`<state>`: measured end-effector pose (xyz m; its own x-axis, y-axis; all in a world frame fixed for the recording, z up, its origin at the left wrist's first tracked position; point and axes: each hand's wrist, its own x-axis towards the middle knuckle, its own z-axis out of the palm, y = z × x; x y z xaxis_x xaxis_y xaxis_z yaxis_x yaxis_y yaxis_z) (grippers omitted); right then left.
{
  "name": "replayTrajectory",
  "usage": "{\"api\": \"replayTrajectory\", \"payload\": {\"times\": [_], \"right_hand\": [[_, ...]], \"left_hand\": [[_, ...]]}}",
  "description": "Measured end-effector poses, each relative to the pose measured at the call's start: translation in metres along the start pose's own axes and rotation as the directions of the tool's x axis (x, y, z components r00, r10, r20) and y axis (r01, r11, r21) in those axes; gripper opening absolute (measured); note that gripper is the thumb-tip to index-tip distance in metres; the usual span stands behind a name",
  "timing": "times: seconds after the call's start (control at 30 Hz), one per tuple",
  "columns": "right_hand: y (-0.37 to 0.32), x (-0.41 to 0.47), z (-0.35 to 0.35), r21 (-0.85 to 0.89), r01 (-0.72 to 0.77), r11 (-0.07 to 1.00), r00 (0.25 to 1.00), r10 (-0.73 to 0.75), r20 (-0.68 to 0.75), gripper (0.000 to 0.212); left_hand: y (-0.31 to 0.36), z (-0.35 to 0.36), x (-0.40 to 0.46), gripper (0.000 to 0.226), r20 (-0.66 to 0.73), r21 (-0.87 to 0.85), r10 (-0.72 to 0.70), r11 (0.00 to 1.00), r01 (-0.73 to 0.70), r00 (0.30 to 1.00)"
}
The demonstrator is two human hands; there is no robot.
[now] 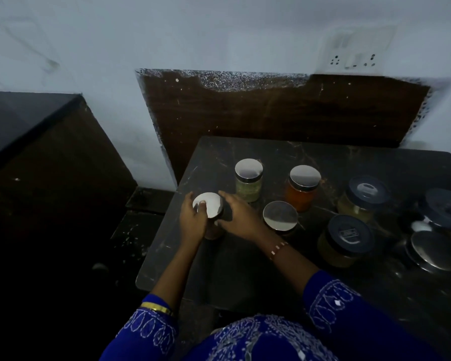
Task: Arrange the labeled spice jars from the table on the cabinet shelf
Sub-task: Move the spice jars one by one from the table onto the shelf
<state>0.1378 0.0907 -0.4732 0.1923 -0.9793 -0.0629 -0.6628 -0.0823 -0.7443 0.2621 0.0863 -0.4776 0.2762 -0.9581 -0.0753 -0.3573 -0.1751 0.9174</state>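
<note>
Sleeves: nearest to us we see blue sleeves (333,306) with pale stitched patterns, a gold bangle (156,307) on the left wrist and a beaded bracelet (278,250) on the right.
Table: we see a dark, marble-like table (219,269) running from the near middle to the far right.
Held jar: we find the held jar (212,217) at the table's left part, tilted, with a bright silver lid facing us and a brownish body below; its label is too dim for us to read.
Left hand: our left hand (192,220) grips this jar from the left, thumb curled onto the lid.
Right hand: our right hand (238,217) wraps the same jar from the right, fingers curled round its side.
Nearby jar: just right of the hands we see a silver-lidded jar (280,214), contents hidden.
Right group: further right stand two dark-lidded jars (349,237) with yellowish fill, one more dark lid and a steel container (434,251).
Far jars: beyond the hands we see a pale green jar (248,179) and an orange jar (303,187), both upright with silver lids.
Backdrop: a brown wooden board (284,113) leans at the wall, a socket plate (353,59) above it, a dark cabinet (37,142) at far left.
</note>
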Motion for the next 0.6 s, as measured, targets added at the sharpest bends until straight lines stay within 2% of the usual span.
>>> {"api": "replayTrajectory", "payload": {"times": [0.13,0.23,0.4,0.5,0.6], "right_hand": [[0.001,0.012,0.02,0.05,-0.047,0.998,0.995,0.043,0.092,0.098],[0.006,0.017,0.03,0.082,-0.078,0.994,0.993,0.07,0.091,0.098],[0.014,0.015,0.035,0.107,-0.063,0.992,0.997,0.067,-0.033,0.089],[0.014,0.009,0.022,0.088,-0.041,0.995,0.988,0.053,-0.142,0.088],[0.008,0.0,-0.002,0.195,0.01,0.981,0.961,0.044,-0.272,0.086]], "left_hand": [[-0.009,-0.002,0.012,0.046,0.081,-0.049,-0.098,0.994,0.102,0.992],[-0.013,-0.001,0.014,0.039,0.129,-0.153,-0.15,0.974,0.169,0.98],[-0.01,0.002,0.013,0.033,0.191,-0.293,-0.204,0.922,0.254,0.96],[0.0,0.005,0.007,0.027,0.227,-0.342,-0.163,0.91,0.236,0.96],[0.015,0.005,-0.001,0.026,0.232,-0.416,-0.09,0.891,0.182,0.969]]}}
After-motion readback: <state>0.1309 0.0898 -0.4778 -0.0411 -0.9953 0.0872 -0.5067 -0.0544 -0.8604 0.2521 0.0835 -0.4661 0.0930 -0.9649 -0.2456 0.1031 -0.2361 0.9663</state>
